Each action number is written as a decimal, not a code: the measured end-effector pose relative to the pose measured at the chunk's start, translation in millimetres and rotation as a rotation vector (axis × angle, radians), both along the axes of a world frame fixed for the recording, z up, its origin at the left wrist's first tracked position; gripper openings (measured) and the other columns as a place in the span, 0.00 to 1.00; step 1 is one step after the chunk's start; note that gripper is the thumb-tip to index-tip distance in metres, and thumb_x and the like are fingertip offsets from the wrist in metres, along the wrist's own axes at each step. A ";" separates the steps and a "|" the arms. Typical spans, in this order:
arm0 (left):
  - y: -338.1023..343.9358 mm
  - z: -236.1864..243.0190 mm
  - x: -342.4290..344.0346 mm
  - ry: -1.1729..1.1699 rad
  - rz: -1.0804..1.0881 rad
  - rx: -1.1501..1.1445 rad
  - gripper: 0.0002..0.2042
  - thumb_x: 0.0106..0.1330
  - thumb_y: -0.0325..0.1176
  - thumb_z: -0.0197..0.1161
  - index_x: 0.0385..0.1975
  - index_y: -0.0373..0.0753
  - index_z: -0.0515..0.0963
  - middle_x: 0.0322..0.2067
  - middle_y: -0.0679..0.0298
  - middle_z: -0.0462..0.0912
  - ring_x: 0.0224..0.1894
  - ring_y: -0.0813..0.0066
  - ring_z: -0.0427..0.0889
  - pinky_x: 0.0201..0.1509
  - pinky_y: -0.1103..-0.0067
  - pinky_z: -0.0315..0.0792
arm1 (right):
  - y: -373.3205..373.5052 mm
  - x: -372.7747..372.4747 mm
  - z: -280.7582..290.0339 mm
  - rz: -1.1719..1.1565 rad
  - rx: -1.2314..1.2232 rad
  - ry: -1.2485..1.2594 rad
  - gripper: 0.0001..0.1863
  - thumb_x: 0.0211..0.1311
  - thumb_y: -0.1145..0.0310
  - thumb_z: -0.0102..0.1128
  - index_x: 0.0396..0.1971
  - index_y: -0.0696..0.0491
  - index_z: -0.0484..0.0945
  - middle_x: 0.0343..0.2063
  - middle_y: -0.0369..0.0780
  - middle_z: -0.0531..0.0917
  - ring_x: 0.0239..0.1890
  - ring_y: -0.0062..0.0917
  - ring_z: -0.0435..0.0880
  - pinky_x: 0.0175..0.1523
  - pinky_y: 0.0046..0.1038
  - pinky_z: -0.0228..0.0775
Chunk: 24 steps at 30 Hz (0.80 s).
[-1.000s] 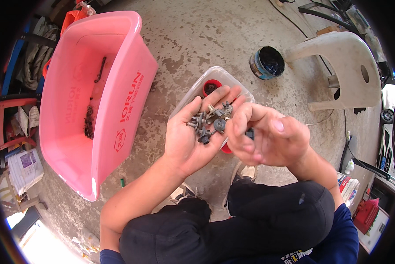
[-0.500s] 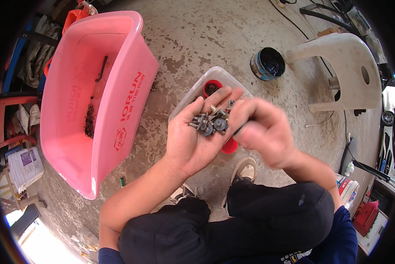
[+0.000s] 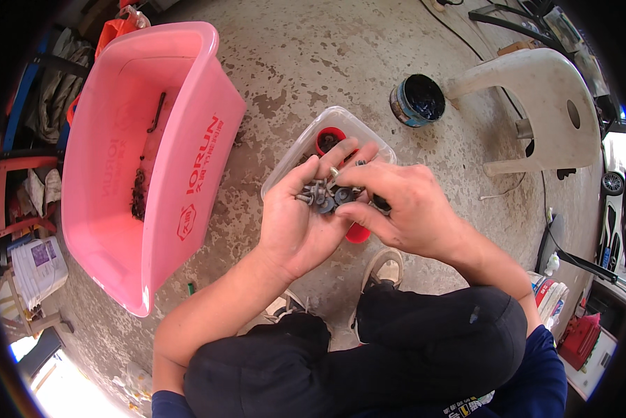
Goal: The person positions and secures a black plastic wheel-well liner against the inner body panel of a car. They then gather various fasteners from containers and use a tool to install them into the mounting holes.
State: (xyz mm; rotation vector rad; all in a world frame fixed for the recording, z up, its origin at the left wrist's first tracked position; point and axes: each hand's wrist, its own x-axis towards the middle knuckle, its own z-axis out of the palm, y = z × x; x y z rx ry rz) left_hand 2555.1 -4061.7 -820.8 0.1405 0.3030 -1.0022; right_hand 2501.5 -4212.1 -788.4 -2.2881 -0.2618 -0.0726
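My left hand (image 3: 288, 226) is palm up and cupped around a small heap of metal bolts (image 3: 324, 202), some with wide dark washers under their heads. My right hand (image 3: 417, 212) reaches over the heap from the right, thumb and forefinger down among the bolts. A dark bolt-like piece (image 3: 381, 203) shows inside its curled fingers. Below both hands stands a clear plastic box (image 3: 279, 167). In it a red cup (image 3: 320, 144) with dark small parts is visible beyond my left fingers. Another red piece (image 3: 358, 234) shows beneath the right hand, mostly hidden.
On the left is a large pink tub (image 3: 219, 139) with a rod and dark bits of hardware inside. An open can of dark liquid (image 3: 405, 104) and a white plastic stool (image 3: 522, 73) stand at far right. My shoe (image 3: 382, 268) is close below the box.
My right hand has come down and left onto the bolts in my left palm, its thumb and forefinger now among them. The left hand keeps holding the heap.
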 end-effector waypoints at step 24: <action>-0.4 -0.7 -2.0 0.000 0.008 0.034 0.24 0.72 0.41 0.36 0.61 0.28 0.56 0.63 0.50 0.58 0.66 0.57 0.56 0.70 0.65 0.51 | 6.3 -1.6 2.9 -0.010 0.149 0.174 0.08 0.51 0.72 0.65 0.30 0.56 0.77 0.25 0.41 0.82 0.28 0.28 0.82 0.32 0.27 0.72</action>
